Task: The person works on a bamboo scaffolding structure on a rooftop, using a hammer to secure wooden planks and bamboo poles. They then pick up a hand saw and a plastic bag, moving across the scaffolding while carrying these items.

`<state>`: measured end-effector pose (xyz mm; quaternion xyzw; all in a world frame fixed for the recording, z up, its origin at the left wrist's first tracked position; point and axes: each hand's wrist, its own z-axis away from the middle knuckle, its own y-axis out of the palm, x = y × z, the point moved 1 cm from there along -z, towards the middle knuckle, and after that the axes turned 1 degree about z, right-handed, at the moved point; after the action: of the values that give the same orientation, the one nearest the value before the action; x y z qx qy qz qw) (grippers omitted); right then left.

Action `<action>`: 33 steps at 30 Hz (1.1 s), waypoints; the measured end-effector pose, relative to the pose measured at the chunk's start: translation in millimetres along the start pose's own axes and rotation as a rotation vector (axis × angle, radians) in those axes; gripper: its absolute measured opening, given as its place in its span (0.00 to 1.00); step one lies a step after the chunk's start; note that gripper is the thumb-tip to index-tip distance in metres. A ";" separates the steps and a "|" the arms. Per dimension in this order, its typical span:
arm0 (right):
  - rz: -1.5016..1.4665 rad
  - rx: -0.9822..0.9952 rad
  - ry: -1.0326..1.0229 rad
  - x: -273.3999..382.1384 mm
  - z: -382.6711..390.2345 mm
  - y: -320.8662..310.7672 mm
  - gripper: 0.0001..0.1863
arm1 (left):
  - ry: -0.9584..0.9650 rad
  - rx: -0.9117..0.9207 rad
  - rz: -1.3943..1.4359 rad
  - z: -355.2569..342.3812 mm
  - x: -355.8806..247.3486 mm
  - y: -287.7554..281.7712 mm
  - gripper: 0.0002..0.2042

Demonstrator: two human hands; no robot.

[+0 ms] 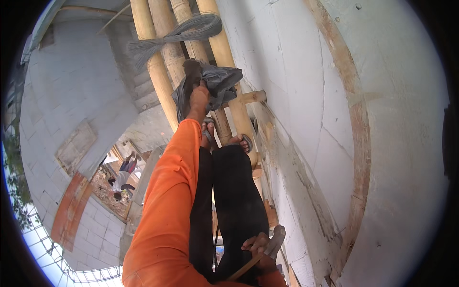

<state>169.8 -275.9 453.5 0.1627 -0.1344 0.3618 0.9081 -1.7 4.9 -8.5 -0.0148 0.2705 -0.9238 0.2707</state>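
My left hand [200, 98] reaches far forward and is closed on a crumpled black plastic bag [222, 81]. A dark, flat-ended piece [192, 71] sticks up just beyond the fingers; I cannot tell whether it is part of the bag. The bag rests over the bamboo poles [162, 79]. Beyond it, a tied bundle of thin grey wire [201, 27] lies across them. Close to my body, my right hand [258, 246] is closed around a hammer, its wooden handle [246, 268] slanting down and its worn head [276, 239] pointing up to the right.
My sandalled feet stand on the bamboo, with a short crosspiece [253, 96] beside them. A pale block wall [306, 95] with a rough ledge runs along the right. At left is a deep drop, with another block wall [71, 71] and a person [123, 179] far below.
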 end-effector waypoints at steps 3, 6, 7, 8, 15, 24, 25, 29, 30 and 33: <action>0.062 0.046 -0.027 6.2 1.7 -3.7 0.12 | 0.029 0.032 0.040 8.9 -4.4 14.6 0.16; 0.071 0.027 0.027 0.6 0.5 -11.3 0.14 | 0.103 0.036 -0.086 5.2 -6.3 3.5 0.15; 0.059 0.030 0.021 -0.3 -2.3 -11.5 0.15 | 0.136 -0.009 -0.096 5.2 -6.4 -1.8 0.14; 0.049 0.034 0.015 -1.4 -4.9 -12.0 0.16 | 0.169 -0.055 -0.105 5.4 -6.3 -7.6 0.13; 0.096 0.006 -0.039 -7.7 -7.9 -11.2 0.16 | 0.571 -0.638 0.098 128.2 -67.0 -50.1 0.06; -0.049 0.251 -0.294 -23.9 -12.5 -32.2 0.13 | 0.706 -0.267 -0.499 50.6 -119.6 50.5 0.07; -0.083 0.277 -0.351 -28.6 -14.6 -33.6 0.13 | 0.720 -0.260 -0.517 44.9 -119.3 50.7 0.07; -0.082 0.274 -0.326 -28.9 -12.4 -39.0 0.17 | 0.816 -0.272 -0.562 28.2 -103.6 51.1 0.07; -0.079 0.224 -0.290 -25.6 -11.0 -35.4 0.13 | 0.845 -0.276 -0.561 27.4 -101.5 51.0 0.07; -0.095 0.124 -0.242 -19.1 -12.3 -27.0 0.07 | 0.848 -0.275 -0.625 26.9 -101.8 53.4 0.07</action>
<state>176.8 -301.3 430.0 0.2672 -0.2125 0.3038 0.8895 116.0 5.7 -0.5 0.2442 0.4569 -0.8413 -0.1541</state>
